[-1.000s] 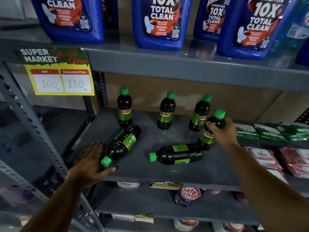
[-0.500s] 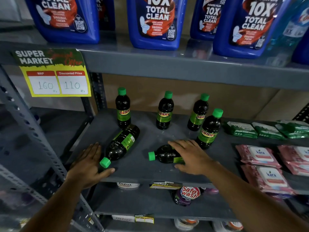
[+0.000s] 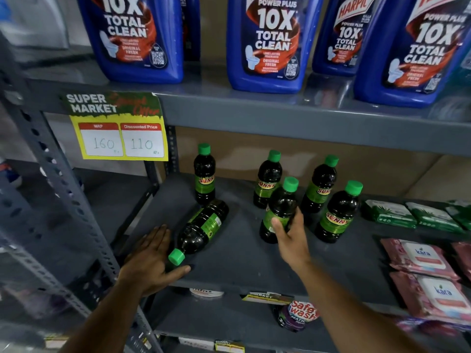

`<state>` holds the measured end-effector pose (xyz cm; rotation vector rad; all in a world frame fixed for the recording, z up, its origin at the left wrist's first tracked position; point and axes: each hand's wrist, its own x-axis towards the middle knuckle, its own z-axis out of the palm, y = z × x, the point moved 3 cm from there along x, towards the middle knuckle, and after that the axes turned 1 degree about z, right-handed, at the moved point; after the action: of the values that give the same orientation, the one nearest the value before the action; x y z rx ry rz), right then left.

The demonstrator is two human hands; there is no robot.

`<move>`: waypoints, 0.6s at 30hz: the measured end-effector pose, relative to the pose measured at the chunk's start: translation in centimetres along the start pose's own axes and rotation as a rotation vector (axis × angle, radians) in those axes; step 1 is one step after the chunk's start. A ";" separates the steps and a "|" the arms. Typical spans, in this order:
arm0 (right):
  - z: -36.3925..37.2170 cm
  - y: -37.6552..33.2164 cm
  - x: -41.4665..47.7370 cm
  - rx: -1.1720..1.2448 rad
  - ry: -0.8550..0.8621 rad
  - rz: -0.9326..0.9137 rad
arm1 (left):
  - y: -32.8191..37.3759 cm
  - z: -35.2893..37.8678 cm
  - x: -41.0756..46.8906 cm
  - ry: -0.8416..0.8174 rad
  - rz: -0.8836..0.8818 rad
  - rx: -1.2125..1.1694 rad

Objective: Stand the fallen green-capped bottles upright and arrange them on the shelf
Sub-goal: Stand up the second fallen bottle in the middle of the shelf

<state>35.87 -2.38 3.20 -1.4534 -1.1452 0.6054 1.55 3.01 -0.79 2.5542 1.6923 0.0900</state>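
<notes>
Several dark bottles with green caps and green SUNNY labels are on the grey shelf (image 3: 239,261). My right hand (image 3: 290,238) grips one bottle (image 3: 280,207) around its lower body and holds it upright, slightly tilted, near the shelf's middle. Upright bottles stand at the back left (image 3: 204,174), back middle (image 3: 267,178), back right (image 3: 321,184) and front right (image 3: 340,212). One bottle (image 3: 202,229) lies on its side, cap toward the front edge. My left hand (image 3: 150,261) rests flat on the shelf's front left, beside that cap.
Large blue toilet-cleaner bottles (image 3: 265,44) fill the shelf above. A yellow price tag (image 3: 117,133) hangs from its edge. Green packets (image 3: 390,214) and pink wipe packs (image 3: 423,258) lie on the right. A slotted grey upright (image 3: 63,189) stands at the left.
My right hand took hold of the bottle lying in the middle and raised it upright. The camera moved closer. My left hand stayed in place by the other fallen bottle.
</notes>
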 end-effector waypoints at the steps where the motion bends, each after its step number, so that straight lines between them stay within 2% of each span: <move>1: 0.0 0.1 0.1 -0.036 -0.022 -0.016 | -0.1 0.1 0.0 0.003 0.000 0.001; 3: 0.0 0.2 0.5 -0.140 -0.038 -0.054 | -0.3 0.3 0.2 0.000 0.000 -0.016; 6: 0.0 0.2 1.2 -0.303 0.109 -0.019 | -0.4 0.4 0.3 -0.011 -0.003 -0.048; 8: 0.1 0.5 1.6 -0.230 0.131 0.053 | -0.4 0.4 0.2 -0.023 0.000 -0.035; 10: 0.4 1.3 1.9 -0.165 0.064 0.111 | -0.2 0.4 0.1 -0.037 0.000 -0.028; 14: 0.3 1.4 2.2 -0.214 0.124 0.089 | -0.2 0.2 0.1 -0.042 0.002 -0.044; 18: 0.6 1.8 2.4 -0.159 0.003 0.147 | -0.3 0.3 0.2 -0.038 0.004 -0.050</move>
<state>36.88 0.21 1.93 -1.6852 -1.1105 0.6243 1.40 3.25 -1.09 2.5073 1.6503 0.0821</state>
